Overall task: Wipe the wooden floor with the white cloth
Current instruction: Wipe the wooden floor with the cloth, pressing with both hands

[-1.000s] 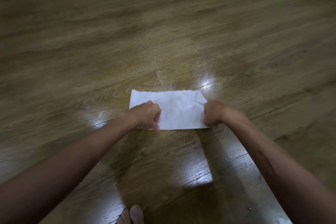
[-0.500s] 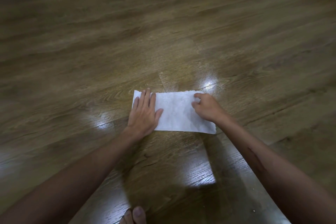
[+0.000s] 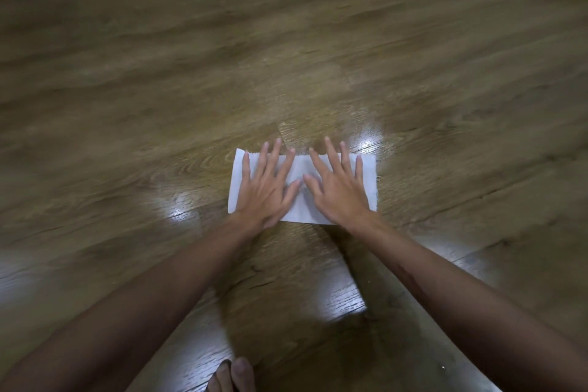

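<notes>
Pressing down side by side, your left hand (image 3: 265, 191) and right hand (image 3: 337, 189) lie flat, fingers spread, gripping nothing, on the white cloth (image 3: 300, 200) spread on the wooden floor (image 3: 159, 89) ahead of you.

The wooden floor (image 3: 159, 73) fills the whole frame, brown planks with visible grain running slantwise and bright glare patches near the middle and lower middle. A white cloth (image 3: 302, 200), folded to a flat rectangle, lies on it just below the centre. Bare toes (image 3: 235, 375) rest on the floor at the bottom edge.
</notes>
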